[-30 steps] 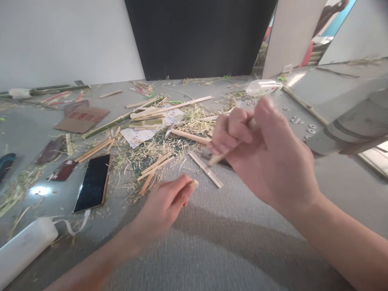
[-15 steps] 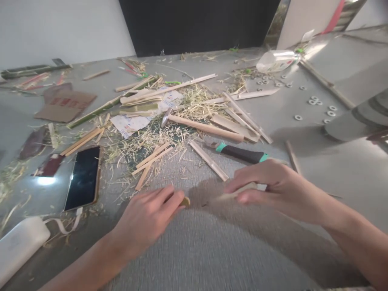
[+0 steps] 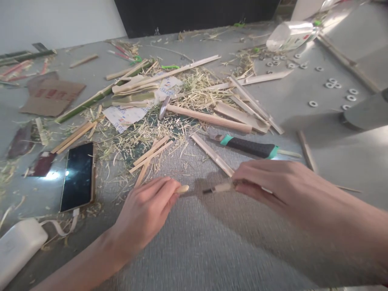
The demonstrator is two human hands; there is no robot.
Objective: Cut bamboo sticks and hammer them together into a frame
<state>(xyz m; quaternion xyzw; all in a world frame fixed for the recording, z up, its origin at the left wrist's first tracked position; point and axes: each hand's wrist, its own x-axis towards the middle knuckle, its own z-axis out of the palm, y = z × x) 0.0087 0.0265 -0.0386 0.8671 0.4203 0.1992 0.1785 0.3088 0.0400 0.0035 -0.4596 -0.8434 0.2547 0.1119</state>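
My left hand is closed on a small bamboo piece, whose pale rounded end sticks out past the fingertips. Facing it, my right hand grips a pale stick-like tool with a dark flat tip. That tip points at the bamboo piece, with a small gap between them. Most of both held things is hidden inside the fingers. Just beyond the right hand lies a carving knife with a black and teal handle. A split bamboo strip ends beside the right fingers.
Across the middle lie a hammer, bamboo strips and heaps of shavings. At left are a phone, a white power bank and brown sandpaper. Several washers, a plastic bottle and a grey cylinder occupy the right.
The view has shifted slightly. The bamboo piece in my left hand has turned, showing its pale end. My right hand's tool now shows its dark tip clearly, where it was blurred before.
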